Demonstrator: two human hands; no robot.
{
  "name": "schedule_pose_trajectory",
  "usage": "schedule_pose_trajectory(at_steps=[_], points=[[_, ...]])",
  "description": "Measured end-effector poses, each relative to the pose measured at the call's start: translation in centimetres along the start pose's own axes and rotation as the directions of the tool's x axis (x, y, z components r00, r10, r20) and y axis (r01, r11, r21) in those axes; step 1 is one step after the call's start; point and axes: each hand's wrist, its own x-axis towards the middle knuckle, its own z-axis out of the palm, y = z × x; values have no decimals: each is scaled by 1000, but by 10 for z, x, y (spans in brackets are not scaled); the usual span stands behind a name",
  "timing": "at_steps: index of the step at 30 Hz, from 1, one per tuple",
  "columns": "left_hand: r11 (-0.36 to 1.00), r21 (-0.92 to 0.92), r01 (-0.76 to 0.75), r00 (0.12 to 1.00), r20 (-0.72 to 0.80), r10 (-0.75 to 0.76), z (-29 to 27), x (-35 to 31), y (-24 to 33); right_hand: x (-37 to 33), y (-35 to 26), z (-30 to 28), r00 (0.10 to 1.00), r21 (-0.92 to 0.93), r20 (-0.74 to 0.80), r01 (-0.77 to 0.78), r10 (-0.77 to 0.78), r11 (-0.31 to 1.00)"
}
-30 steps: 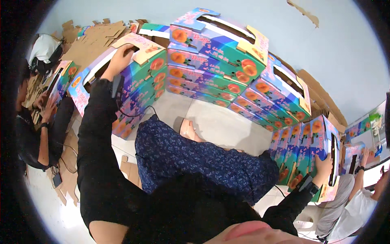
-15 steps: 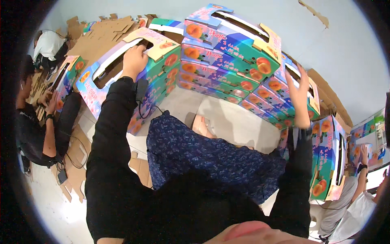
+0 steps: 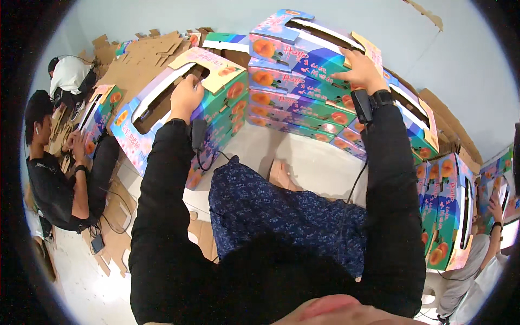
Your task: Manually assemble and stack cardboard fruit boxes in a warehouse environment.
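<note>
My left hand (image 3: 187, 98) is closed on the near edge of the handle opening of a peach-printed fruit carton (image 3: 153, 103), its fingertips tucked inside the slot. That carton tops a stack to my left. My right hand (image 3: 364, 71) is at the right end of the top carton (image 3: 303, 51) of the middle stack, fingers apart and thumb stretched to the left over its printed side. Whether the fingertips press on that carton I cannot tell. Both cartons are blue, pink and green, with cream end flaps and long openings on top.
Flat brown cardboard (image 3: 138, 59) is piled behind the left stack. More cartons (image 3: 447, 211) stand at the right. One co-worker (image 3: 59, 179) sits at the left beside a carton; another's arm (image 3: 495, 227) shows at the far right. A cable hangs from my right wrist.
My right hand has moved left and forward, from above the right-hand cartons to the middle stack. My left hand stays on its carton. The whole view has shifted slightly.
</note>
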Motion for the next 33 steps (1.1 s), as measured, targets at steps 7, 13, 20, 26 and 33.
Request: schedule_pose_trajectory(at_steps=[7,13,20,26,33], points=[[999,-12,51,997,62,-50,2,4,4,-6,21,-38,977,-76,33,214,-212,974],[998,-15,65,993,95,-64,0,4,0,-65,61,-122,931,-258,-89,321,-353,911],[999,-12,39,996,75,-38,-1,4,-6,-154,134,-177,1000,-222,-25,12,-18,975],[1000,0,18,997,80,-18,3,8,-6,-214,204,-158,937,-652,147,-148,315,744],[997,43,63,994,90,-66,0,7,-3,-212,233,-100,740,-559,280,-392,612,730]])
